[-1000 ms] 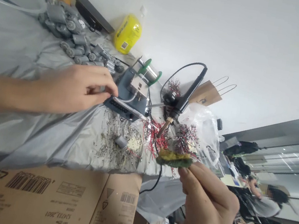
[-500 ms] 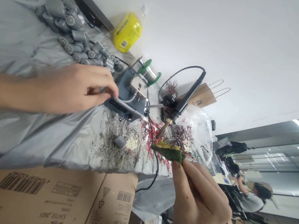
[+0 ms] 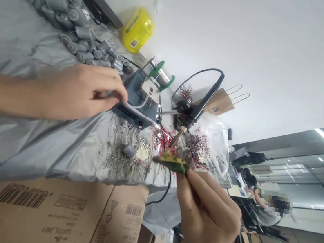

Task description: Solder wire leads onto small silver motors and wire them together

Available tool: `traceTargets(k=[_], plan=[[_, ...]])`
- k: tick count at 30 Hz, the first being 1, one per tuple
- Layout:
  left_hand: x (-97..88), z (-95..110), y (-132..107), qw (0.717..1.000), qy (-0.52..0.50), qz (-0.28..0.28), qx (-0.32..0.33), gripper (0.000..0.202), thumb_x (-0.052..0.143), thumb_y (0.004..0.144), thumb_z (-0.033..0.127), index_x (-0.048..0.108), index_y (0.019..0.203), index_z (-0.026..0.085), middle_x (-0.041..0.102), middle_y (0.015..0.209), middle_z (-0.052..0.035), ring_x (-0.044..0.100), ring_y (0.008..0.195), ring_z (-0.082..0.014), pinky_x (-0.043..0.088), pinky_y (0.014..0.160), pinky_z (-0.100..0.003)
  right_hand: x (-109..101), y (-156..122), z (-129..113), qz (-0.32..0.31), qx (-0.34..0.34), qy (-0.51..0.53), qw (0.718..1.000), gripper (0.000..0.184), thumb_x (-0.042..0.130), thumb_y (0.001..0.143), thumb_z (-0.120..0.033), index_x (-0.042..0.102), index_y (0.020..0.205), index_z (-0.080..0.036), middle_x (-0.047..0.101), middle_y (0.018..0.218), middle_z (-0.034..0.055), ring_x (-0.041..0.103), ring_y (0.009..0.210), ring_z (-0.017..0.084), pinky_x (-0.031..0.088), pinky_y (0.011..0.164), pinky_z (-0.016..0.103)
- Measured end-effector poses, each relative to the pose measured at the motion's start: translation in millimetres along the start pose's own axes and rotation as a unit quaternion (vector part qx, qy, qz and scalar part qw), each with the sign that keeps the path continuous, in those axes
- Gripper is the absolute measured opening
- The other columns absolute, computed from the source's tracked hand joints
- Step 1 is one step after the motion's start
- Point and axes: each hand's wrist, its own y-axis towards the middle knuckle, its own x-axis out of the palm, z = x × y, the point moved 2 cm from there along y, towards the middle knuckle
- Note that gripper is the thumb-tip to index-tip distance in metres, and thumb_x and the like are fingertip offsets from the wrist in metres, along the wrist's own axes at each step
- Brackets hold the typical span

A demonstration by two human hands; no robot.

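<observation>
My left hand (image 3: 84, 94) reaches in from the left, its thumb and forefinger pinched at the bend of a thin pale solder feed tube (image 3: 138, 112). That tube loops out of a blue solder feeder (image 3: 135, 92) carrying a green-ended solder spool (image 3: 163, 76). In the lower middle, my right hand (image 3: 209, 212) pinches a worn green-and-yellow sponge (image 3: 173, 163) between thumb and fingers. The sponge lies right at the tip of a soldering iron (image 3: 196, 112), which is held tip-down in a black stand. Whether the tip touches the sponge is hard to tell.
Small grey motors (image 3: 73, 19) are heaped at the back left, near a yellow bottle (image 3: 138, 30). Red and black wires (image 3: 197, 146) and a single motor (image 3: 129, 151) lie near the table edge. Cardboard boxes (image 3: 72, 214) stand below. Another person (image 3: 268, 210) sits far right.
My right hand has moved left with the sponge, which is now more under the iron's tip. My left hand keeps its pinch on the tube. Another person's arm has appeared at the lower right.
</observation>
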Motion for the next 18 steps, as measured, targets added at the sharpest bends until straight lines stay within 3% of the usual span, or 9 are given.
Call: traceTargets(k=[3,7,11,14,18], plan=[[-0.2,-0.1,-0.5,1.0,0.01,0.001,0.021,0.024,0.056,0.107,0.037,0.079,0.108,0.029,0.075,0.109,0.0008,0.067,0.08,-0.0164,0.047,0.073,-0.034,-2.6,1.3,-0.7,0.032,-0.002,-0.014,0.999,0.019,0.081,0.094,-0.005,0.082,0.1,-0.024,0.072,0.082,0.0008,0.061,0.064,0.012,0.049,0.056,0.029],[-0.6,-0.2,-1.0,1.0,0.007,0.002,0.021,0.024,0.056,0.108,0.038,0.078,0.109,0.029,0.076,0.111,0.0,0.07,0.085,-0.0179,0.047,0.075,-0.034,-2.8,4.0,-1.3,-0.017,0.003,-0.012,1.0,0.017,0.079,0.096,-0.007,0.079,0.092,-0.023,0.069,0.078,0.0003,0.059,0.062,0.012,0.047,0.054,0.029],[-0.8,-0.4,-0.8,1.0,0.008,0.0,0.029,0.023,0.056,0.107,0.034,0.078,0.11,0.027,0.075,0.112,-0.0002,0.07,0.088,-0.018,0.048,0.079,-0.033,-6.0,5.6,-2.7,0.017,-0.006,-0.024,1.0,0.018,0.079,0.096,-0.006,0.079,0.096,-0.023,0.071,0.079,-0.0005,0.058,0.061,0.01,0.048,0.054,0.027],[-0.7,-1.1,-0.4,0.999,0.006,0.003,0.033,0.022,0.057,0.107,0.034,0.078,0.11,0.028,0.075,0.111,0.0002,0.07,0.087,-0.0176,0.047,0.077,-0.032,-4.8,6.7,-3.7,-0.05,0.001,-0.012,0.999,0.016,0.078,0.097,-0.009,0.077,0.089,-0.023,0.067,0.075,-0.0006,0.058,0.061,0.01,0.046,0.054,0.028],[-0.8,-0.9,-0.6,0.999,0.006,0.0,0.039,0.022,0.057,0.107,0.033,0.078,0.11,0.027,0.075,0.11,0.0002,0.066,0.079,-0.0155,0.046,0.074,-0.031,-6.9,7.8,-5.7,-0.006,0.004,-0.028,1.0,0.015,0.079,0.097,-0.009,0.08,0.093,-0.023,0.07,0.077,0.0003,0.056,0.06,0.011,0.046,0.053,0.029]])
